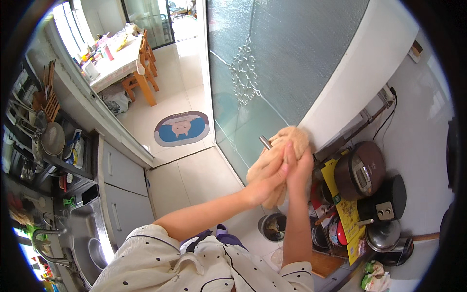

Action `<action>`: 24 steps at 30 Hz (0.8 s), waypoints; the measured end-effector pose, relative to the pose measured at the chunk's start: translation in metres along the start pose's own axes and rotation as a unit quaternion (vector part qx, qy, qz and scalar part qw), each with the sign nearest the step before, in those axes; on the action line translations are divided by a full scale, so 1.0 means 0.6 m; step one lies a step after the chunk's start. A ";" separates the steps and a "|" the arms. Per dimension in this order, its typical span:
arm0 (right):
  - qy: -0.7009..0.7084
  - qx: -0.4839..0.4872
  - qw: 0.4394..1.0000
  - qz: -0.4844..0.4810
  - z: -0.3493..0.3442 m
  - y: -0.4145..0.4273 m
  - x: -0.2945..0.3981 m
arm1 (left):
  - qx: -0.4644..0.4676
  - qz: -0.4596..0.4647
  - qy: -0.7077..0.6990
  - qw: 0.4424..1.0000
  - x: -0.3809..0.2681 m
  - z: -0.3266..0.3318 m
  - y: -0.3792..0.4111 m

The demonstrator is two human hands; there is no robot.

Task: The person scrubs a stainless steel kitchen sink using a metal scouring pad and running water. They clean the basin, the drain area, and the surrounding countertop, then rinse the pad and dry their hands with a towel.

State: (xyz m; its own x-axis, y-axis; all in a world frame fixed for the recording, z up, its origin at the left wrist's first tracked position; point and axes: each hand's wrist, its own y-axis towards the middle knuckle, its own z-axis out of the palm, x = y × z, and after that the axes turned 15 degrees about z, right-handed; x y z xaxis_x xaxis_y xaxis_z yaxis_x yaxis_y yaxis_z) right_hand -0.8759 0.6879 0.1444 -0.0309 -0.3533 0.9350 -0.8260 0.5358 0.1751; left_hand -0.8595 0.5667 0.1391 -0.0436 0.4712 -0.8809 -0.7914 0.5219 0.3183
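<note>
A beige plush towel (293,135) hangs in folds in front of the frosted glass door and its white frame. The end of a metal rod (265,142) sticks out on its left side; what the rod is fixed to is hidden behind the cloth. My left hand (273,179) reaches across from the left and presses into the towel's folds. Against it lies my right hand (301,166), clasping the cloth from the right. The two hands meet with towel around them, and some of the fingers are covered by it.
Below the towel stands a dark bin (273,227) with waste inside. At right are a rice cooker (359,171), a black appliance (383,202) and a lidded pot (383,235). A steel sink (82,233) is at left. A floor mat (182,128) lies beyond the doorway.
</note>
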 end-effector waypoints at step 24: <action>0.042 -0.130 0.895 0.424 0.017 -0.153 -0.400 | -0.585 -0.530 0.226 0.571 0.126 -0.308 -0.835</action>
State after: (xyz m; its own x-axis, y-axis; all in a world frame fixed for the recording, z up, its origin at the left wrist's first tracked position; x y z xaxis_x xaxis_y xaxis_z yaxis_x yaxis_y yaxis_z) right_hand -0.7985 0.7159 -0.0991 -0.5329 0.3179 0.7842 -0.3663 0.7487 -0.5525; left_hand -0.5790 0.2095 -0.1520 0.8945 -0.0375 -0.4456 -0.3728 -0.6126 -0.6969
